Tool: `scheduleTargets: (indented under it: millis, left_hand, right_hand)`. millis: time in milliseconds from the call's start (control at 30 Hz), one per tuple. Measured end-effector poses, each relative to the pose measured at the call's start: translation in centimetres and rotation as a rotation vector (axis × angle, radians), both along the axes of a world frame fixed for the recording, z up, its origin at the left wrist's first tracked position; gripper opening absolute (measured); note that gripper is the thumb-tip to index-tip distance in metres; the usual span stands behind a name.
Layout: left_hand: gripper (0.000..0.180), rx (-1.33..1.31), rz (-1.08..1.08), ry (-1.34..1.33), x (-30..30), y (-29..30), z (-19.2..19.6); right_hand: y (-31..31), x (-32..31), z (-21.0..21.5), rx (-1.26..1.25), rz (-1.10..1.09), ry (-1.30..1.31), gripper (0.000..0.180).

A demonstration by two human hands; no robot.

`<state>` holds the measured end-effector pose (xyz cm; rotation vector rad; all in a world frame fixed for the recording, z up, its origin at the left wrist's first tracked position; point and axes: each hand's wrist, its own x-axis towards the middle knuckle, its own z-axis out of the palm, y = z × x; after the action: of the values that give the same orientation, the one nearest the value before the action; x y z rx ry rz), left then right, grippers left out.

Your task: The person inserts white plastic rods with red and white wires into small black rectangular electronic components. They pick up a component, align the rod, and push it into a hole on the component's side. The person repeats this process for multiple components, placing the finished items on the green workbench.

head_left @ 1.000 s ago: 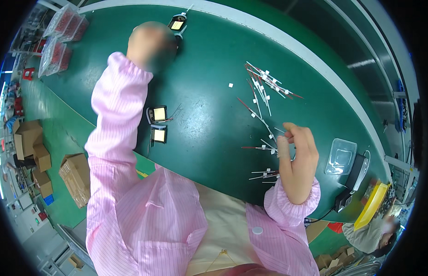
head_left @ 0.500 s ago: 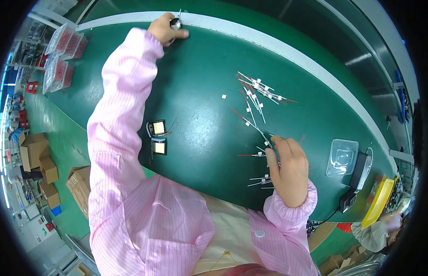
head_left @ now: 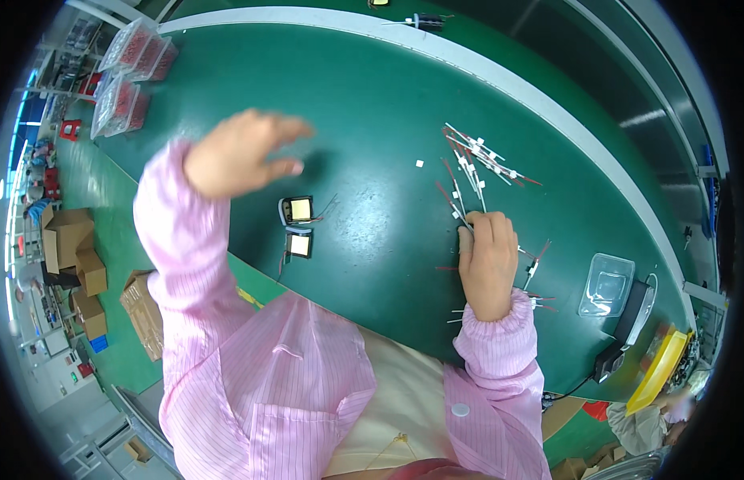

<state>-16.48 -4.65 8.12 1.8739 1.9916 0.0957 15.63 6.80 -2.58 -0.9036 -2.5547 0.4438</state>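
My left hand (head_left: pixel 245 154) hangs over the table at the left, fingers spread, holding nothing. Below it lie two small dark parts with pale yellow square pads, an upper one (head_left: pixel 298 210) and a lower one (head_left: pixel 300 245), each with thin wires. My right hand (head_left: pixel 490 264) is low over the table at the right, its fingers closed at the end of a red-and-white wire lead (head_left: pixel 457 213); the fingertips partly hide the grip. Beyond it lies a loose pile of similar wire leads (head_left: pixel 484 158) with small white tabs. More leads (head_left: pixel 533 268) lie beside and under that hand.
A small white square (head_left: pixel 419 163) lies mid-table. Clear tubs of red pieces (head_left: pixel 120 108) stand at the far left. At right are a clear plastic box (head_left: pixel 608 286), a black device (head_left: pixel 620 320) and a yellow tray (head_left: pixel 658 370). Beyond the white rail (head_left: pixel 308 16) lies a dark wired part (head_left: pixel 426 22).
My left hand has come back from the far rail and no longer has the dark part. My right hand has shifted slightly farther up toward the wire pile. The whole view has shifted too.
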Motion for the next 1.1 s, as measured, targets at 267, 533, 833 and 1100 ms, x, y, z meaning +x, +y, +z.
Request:
scheduleTargets:
  millis: [267, 533, 833, 1100]
  left_hand:
    - [0.028, 0.104, 0.618, -0.011, 5.3, -7.2, -7.3]
    - [0.006, 0.683, 0.669, -0.508, 7.8, -0.7, -6.6]
    - [0.024, 0.398, 0.235, -1.862, 12.4, 4.6, -3.5]
    - [0.016, 0.085, 0.015, -1.544, 12.8, 4.8, -4.6]
  right_hand:
    - [-0.3, -0.3, 0.0, 0.090, -0.045, -0.029, 0.011]
    - [-0.2, 1.2, 3.3, -0.175, -0.056, 0.346, 0.016]
    - [-0.2, 3.2, 7.9, -0.646, 0.088, 0.595, 0.016]
    - [0.0, 3.0, 8.1, -0.434, 0.133, 0.467, 0.018]
